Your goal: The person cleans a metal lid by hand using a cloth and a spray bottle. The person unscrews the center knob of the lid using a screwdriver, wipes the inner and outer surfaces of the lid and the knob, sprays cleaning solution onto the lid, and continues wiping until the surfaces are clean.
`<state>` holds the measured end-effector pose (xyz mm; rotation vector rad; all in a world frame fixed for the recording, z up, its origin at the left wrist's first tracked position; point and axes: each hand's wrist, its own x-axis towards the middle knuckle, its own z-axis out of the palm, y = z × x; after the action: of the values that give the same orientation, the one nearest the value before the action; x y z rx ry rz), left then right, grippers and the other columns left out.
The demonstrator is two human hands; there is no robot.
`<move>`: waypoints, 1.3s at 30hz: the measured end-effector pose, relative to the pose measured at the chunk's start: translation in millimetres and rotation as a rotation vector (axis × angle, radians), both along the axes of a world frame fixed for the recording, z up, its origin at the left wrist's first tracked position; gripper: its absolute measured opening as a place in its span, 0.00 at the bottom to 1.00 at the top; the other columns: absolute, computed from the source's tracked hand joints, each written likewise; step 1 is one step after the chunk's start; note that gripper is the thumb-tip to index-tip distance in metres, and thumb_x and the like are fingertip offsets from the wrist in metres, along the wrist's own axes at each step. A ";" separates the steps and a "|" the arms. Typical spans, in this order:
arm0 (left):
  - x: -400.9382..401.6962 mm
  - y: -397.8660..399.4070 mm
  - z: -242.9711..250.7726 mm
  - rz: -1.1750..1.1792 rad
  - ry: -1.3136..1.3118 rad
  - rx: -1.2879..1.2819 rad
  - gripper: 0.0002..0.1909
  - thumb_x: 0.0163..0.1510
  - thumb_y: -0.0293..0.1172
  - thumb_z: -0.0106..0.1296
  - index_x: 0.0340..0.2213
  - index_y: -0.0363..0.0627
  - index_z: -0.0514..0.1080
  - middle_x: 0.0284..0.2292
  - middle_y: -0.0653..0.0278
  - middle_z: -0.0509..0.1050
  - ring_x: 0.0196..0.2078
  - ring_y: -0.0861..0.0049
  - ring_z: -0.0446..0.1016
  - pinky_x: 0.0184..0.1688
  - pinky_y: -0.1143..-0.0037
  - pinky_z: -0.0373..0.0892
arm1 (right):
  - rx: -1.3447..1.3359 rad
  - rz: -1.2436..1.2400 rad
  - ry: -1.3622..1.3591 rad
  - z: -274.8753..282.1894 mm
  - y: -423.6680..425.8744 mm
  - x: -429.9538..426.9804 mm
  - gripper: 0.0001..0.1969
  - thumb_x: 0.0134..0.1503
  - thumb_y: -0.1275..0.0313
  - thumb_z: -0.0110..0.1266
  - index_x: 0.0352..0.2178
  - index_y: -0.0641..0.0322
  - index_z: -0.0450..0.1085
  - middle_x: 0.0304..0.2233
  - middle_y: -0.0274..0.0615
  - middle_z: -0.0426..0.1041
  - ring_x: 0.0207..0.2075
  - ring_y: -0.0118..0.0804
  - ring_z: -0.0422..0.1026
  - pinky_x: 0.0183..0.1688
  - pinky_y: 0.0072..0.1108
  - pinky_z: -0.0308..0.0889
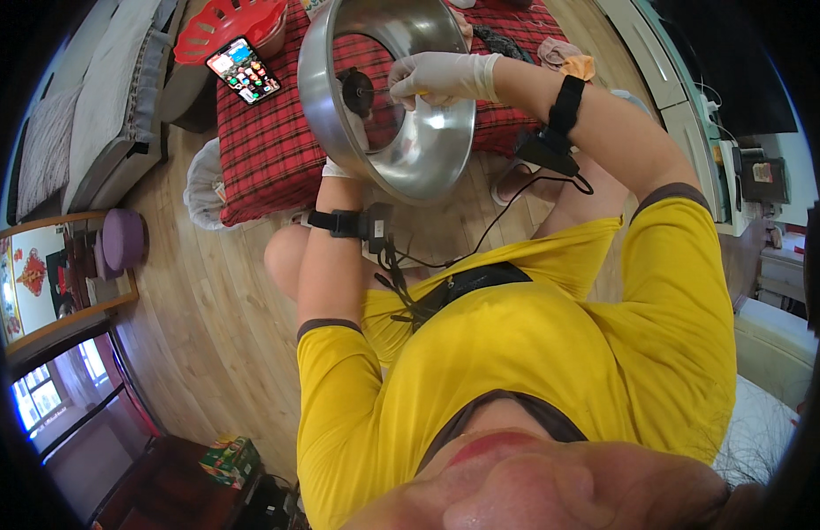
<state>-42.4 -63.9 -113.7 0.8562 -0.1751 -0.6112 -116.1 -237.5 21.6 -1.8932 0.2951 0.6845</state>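
Observation:
A large, shiny metal ring-shaped shell (443, 139) with a wide central hole stands tilted at the near edge of the cloth-covered table. My right hand (431, 78), in a whitish glove, is closed on a small thin tool with a bit of yellow showing; its kind is unclear. The thin end points left towards a black round part (358, 91) seen in the hole. My left hand (357, 127), also gloved, reaches behind the shell's left side. Pale glove shows through the hole beside the black part, but most fingers are hidden, so their grip is unclear.
A lit phone (243, 70) lies on the red plaid tablecloth (271, 142), beside a red scalloped basket (218, 30). Crumpled cloths (562, 56) lie at the right. A lined bin (204, 189) stands left of the table. A black cable (483, 232) runs between my wrist-mounted devices.

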 end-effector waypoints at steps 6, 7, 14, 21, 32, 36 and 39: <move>-10.4 3.4 9.1 0.042 -0.063 0.094 0.14 0.65 0.44 0.42 0.42 0.47 0.69 0.31 0.69 0.72 0.29 0.79 0.70 0.32 0.79 0.69 | -1.011 0.435 -0.790 0.2 29.5 -14.3 0.11 0.55 0.72 0.51 0.41 0.50 0.69 0.35 0.39 0.75 0.33 0.44 0.77 0.30 0.32 0.71; -10.4 2.8 10.6 0.042 -0.066 0.095 0.14 0.65 0.44 0.42 0.41 0.48 0.69 0.31 0.70 0.72 0.29 0.79 0.70 0.32 0.79 0.68 | -1.206 0.610 -0.909 3.3 31.3 -15.7 0.12 0.54 0.73 0.51 0.41 0.49 0.69 0.37 0.39 0.75 0.35 0.45 0.78 0.30 0.33 0.71; -15.1 -0.5 15.8 0.054 -0.076 0.126 0.15 0.66 0.46 0.39 0.39 0.50 0.69 0.29 0.73 0.71 0.27 0.82 0.68 0.30 0.81 0.67 | -0.988 0.249 -0.859 -22.4 16.5 -5.3 0.13 0.55 0.66 0.55 0.42 0.53 0.71 0.26 0.37 0.73 0.27 0.36 0.76 0.26 0.26 0.70; -13.8 -1.4 18.0 0.072 -0.064 0.087 0.09 0.64 0.41 0.46 0.33 0.52 0.69 0.27 0.78 0.67 0.27 0.86 0.63 0.30 0.83 0.63 | 0.184 -0.001 0.059 -10.4 -0.2 4.9 0.09 0.58 0.66 0.49 0.36 0.60 0.69 0.24 0.33 0.71 0.22 0.23 0.67 0.20 0.18 0.60; -15.1 1.1 17.2 0.077 -0.051 0.091 0.13 0.65 0.43 0.42 0.30 0.53 0.68 0.24 0.77 0.67 0.24 0.86 0.63 0.27 0.82 0.62 | -1.278 0.638 -0.978 3.8 40.3 -14.3 0.12 0.52 0.73 0.52 0.39 0.49 0.71 0.31 0.36 0.73 0.33 0.40 0.77 0.30 0.29 0.73; -10.5 -0.2 20.3 0.059 -0.075 0.087 0.15 0.66 0.44 0.40 0.28 0.53 0.67 0.22 0.77 0.67 0.23 0.85 0.62 0.27 0.82 0.61 | -1.252 0.585 -1.012 -1.7 28.5 -13.6 0.11 0.52 0.72 0.52 0.39 0.54 0.72 0.32 0.38 0.74 0.35 0.43 0.77 0.35 0.31 0.73; -14.8 -2.5 31.8 0.072 0.023 0.170 0.20 0.67 0.48 0.34 0.27 0.52 0.66 0.18 0.73 0.65 0.21 0.83 0.62 0.27 0.80 0.61 | -0.878 0.178 -0.494 0.8 31.9 -7.0 0.12 0.52 0.74 0.51 0.40 0.58 0.72 0.33 0.43 0.74 0.36 0.49 0.76 0.40 0.34 0.71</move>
<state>-57.2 -66.4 -81.9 1.0150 -0.0717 -0.5737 -123.1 -205.6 22.3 -2.8734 0.1049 0.1603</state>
